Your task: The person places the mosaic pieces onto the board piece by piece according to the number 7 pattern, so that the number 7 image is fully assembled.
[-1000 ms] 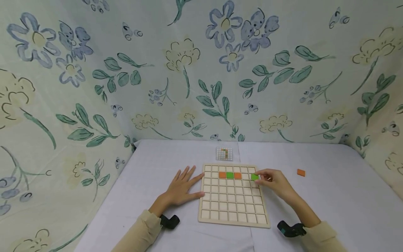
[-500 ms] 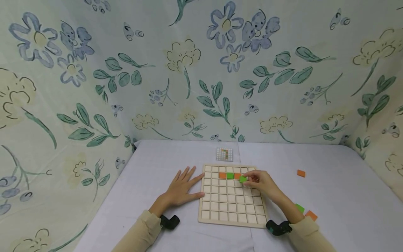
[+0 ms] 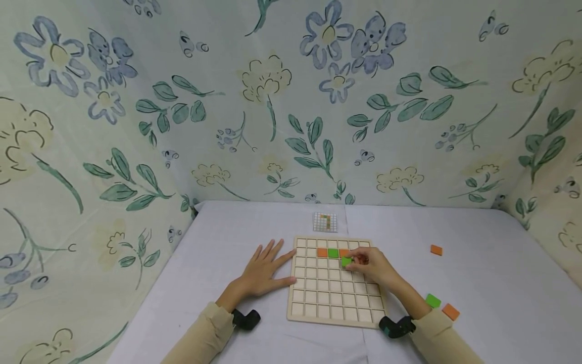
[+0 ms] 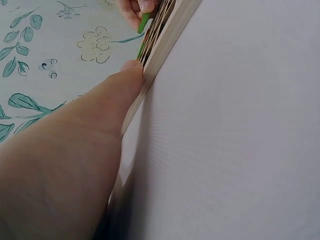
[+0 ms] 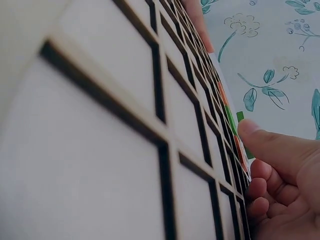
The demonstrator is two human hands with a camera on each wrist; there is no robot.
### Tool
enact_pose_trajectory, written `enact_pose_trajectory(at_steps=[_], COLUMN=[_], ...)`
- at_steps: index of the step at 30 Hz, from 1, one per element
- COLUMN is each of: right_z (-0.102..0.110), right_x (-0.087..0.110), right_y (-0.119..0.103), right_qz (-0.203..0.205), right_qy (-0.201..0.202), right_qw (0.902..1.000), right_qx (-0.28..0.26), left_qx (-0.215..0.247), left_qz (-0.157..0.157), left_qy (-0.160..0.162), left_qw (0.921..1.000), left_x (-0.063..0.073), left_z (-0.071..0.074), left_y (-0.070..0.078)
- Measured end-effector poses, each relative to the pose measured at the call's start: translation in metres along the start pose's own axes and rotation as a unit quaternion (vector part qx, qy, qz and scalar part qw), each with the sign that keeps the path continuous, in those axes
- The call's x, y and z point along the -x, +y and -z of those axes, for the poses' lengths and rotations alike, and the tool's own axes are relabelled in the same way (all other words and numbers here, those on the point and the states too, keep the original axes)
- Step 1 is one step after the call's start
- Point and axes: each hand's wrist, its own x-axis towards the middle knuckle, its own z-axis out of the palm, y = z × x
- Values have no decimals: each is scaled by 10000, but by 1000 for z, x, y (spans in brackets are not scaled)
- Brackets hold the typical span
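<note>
A wooden grid board (image 3: 336, 322) lies on the white table. In its second row sit an orange tile (image 3: 322, 252), a green tile (image 3: 333, 253) and another orange tile (image 3: 343, 252), side by side. My right hand (image 3: 375, 264) pinches a green square tile (image 3: 346, 262) between thumb and fingers, just below the rightmost orange one. In the right wrist view the thumb presses on the tile's (image 5: 240, 116) edge, close over the board. My left hand (image 3: 263, 270) lies spread on the table, its thumb and index fingertip touching the board's left edge.
Behind the board lies a small card (image 3: 325, 222) printed with a coloured grid pattern. Loose on the right of the table are an orange tile (image 3: 436, 250), a green tile (image 3: 433, 301) and another orange tile (image 3: 450, 312), the last two near the right forearm. A floral cloth (image 3: 282, 101) hangs behind.
My right hand has carried the green tile leftward from the board's right edge to below the rightmost orange tile. Two loose tiles have come out from behind the right forearm. The left hand stays put.
</note>
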Motion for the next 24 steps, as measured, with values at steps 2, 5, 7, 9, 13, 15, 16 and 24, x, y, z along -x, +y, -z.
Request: enact_pose_trajectory(at_steps=[2, 5, 7, 9, 13, 15, 16, 24], right_z=[0, 0, -1, -2, -4, -5, -5, -5], right_x=[0, 0, 0, 0, 0, 0, 0, -1], right_y=[1, 2, 2, 2, 4, 4, 4, 3], right_qz=[83, 121, 74, 35, -30, -7, -20, -24], right_qy=[-56, -80, -62, -48, 15, 34, 55, 86], right_qw=[9999, 9999, 9999, 9998, 9994, 9992, 9992, 9988], right_qx=[16, 55, 82, 169, 353, 397, 401, 473], left_qx=[15, 34, 26, 35, 84, 101, 102, 33], left_qz=[-7, -12, -5, -1, 16, 30, 36, -3], left_qy=[11, 37, 32, 39, 20, 14, 12, 53], left_qw=[10000, 10000, 10000, 10000, 10000, 9999, 9999, 10000], left_x=[0, 0, 0, 0, 1, 2, 2, 1], left_z=[0, 0, 0, 0, 1, 2, 2, 1], left_y=[0, 0, 0, 0, 2, 3, 3, 1])
